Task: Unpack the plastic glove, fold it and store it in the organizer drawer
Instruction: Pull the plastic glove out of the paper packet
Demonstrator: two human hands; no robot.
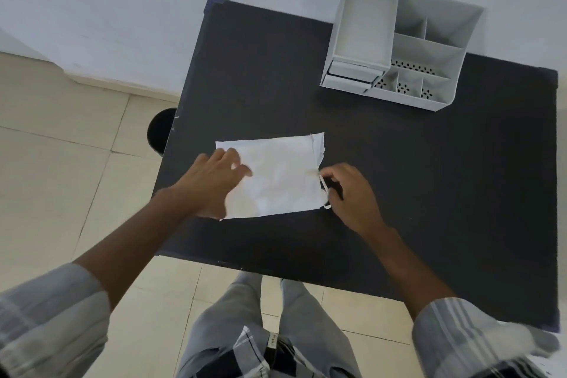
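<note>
A flat white packet holding the plastic glove lies on the black table, near its front left. My left hand presses on the packet's left end with fingers spread. My right hand pinches the packet's right edge, where a thin white strip is pulled away from the corner. The grey organizer stands at the back right of the table, and its small drawers at the front left are pushed in.
The organizer has several open compartments, some with perforated floors. A dark round bin stands on the tiled floor just left of the table. The wall is right behind the table. My legs are at the table's front edge.
</note>
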